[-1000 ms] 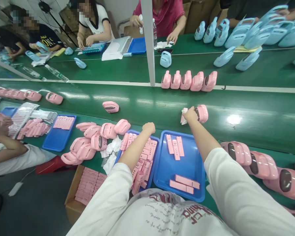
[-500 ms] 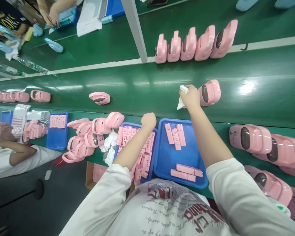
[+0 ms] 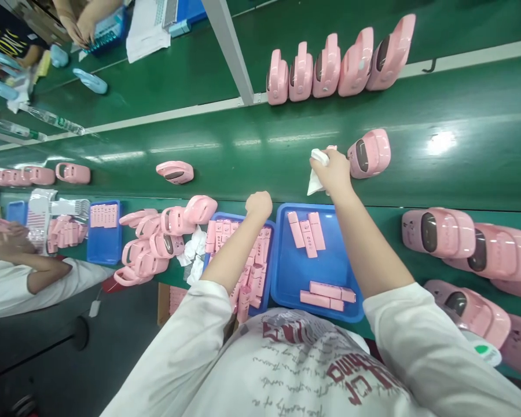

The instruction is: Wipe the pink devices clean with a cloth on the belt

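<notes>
My right hand is closed around a crumpled white cloth. A small pink edge shows just above its fingers, mostly hidden. Close to that hand's right side, on the green surface, lies a glossy pink handled housing with a dark window; whether they touch I cannot tell. My left hand makes a fist over the gap between two blue trays, and whatever it holds is hidden. Small pink bar-shaped parts crowd the left tray. The right blue tray has several similar pink bars in two groups.
Several pink housings stand upright on the far ledge. More are heaped at left and on the right. White crumpled cloths lie beside the left tray. A co-worker's arm is at far left. A grey post rises behind.
The view has shifted slightly. My right hand has drawn a little left of the pink housing, and a pink edge now shows above its fingers. My left fist looks much the same.
</notes>
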The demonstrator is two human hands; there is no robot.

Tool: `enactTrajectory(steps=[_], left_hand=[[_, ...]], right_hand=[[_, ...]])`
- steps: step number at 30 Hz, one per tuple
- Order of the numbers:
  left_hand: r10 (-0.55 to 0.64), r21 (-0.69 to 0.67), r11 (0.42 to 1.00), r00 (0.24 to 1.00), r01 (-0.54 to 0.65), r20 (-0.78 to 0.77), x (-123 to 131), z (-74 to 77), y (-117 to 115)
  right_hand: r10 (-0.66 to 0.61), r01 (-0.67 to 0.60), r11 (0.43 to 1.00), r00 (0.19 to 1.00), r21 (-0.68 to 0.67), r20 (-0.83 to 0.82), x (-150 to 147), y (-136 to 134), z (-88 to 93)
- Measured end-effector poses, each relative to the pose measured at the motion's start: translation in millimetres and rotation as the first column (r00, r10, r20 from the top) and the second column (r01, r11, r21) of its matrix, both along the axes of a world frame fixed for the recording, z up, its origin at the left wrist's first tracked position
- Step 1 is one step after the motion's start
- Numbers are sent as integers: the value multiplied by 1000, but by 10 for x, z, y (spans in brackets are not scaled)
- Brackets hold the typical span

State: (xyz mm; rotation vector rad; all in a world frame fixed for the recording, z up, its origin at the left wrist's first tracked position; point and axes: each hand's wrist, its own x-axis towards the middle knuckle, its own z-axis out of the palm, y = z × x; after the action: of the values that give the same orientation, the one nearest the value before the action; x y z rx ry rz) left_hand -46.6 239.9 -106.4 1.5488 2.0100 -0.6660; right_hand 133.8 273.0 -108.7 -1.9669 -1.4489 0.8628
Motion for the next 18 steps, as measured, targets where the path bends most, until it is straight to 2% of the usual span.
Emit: enactTrajectory(steps=[3, 6, 8, 10, 12, 14, 17, 18], left_hand=[[18, 57, 998, 999, -21, 52, -37, 8, 22], [43, 128, 990, 986, -64, 159, -210, 133, -1], [55, 199, 973, 957, -115, 284, -392, 244, -96], [77, 289, 934, 908, -210, 412, -616, 343, -263], [117, 372, 866, 858, -335, 500, -858, 416, -483], [156, 418, 748, 749, -515, 644, -1079, 467, -728], [77, 337, 543, 445, -769, 892, -1298, 525, -1079], [48, 282, 496, 350, -821, 935, -1336, 544, -1182]], right_hand=[[13, -12, 999, 1000, -36, 13, 0, -77, 172], [81, -77, 995, 994, -60, 72, 36, -211, 393], [121, -117, 992, 986, -39, 111, 48, -394, 515], [164, -167, 986, 979, 16, 118, 32, -668, 581], [239, -245, 967, 967, 67, 88, 4, -992, 580], [320, -321, 945, 947, 61, 29, -17, -1297, 523], [383, -383, 924, 923, -6, -32, -69, -1636, 385], [409, -410, 911, 912, -32, -34, -109, -1723, 340]])
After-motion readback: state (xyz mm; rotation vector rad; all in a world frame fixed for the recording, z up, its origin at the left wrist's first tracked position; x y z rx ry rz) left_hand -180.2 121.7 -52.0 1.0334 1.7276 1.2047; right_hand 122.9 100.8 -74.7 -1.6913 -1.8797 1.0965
